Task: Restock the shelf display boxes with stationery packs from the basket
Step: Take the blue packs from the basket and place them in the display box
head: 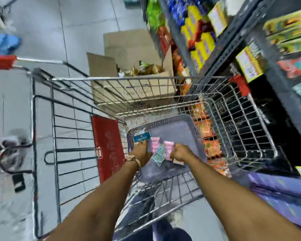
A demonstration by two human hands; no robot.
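Observation:
A grey plastic basket (186, 134) sits inside a wire shopping trolley (146, 79). Its near end holds pink packs (155, 144), blue-green packs (157, 156) and a blue pack (142, 136). My left hand (142, 153), with a watch on the wrist, reaches into the basket and lies against the pink and blue-green packs. My right hand (181, 152) is closed on a pink pack (169, 148) with a pale pack under it. The view is blurred, so the left hand's grip is unclear.
Dark shelving (233, 42) with yellow, green and orange goods runs along the right. An open cardboard box (129, 54) of snack bags stands on the floor beyond the trolley. The trolley's red seat flap (108, 146) is to the left. Tiled floor lies at the left.

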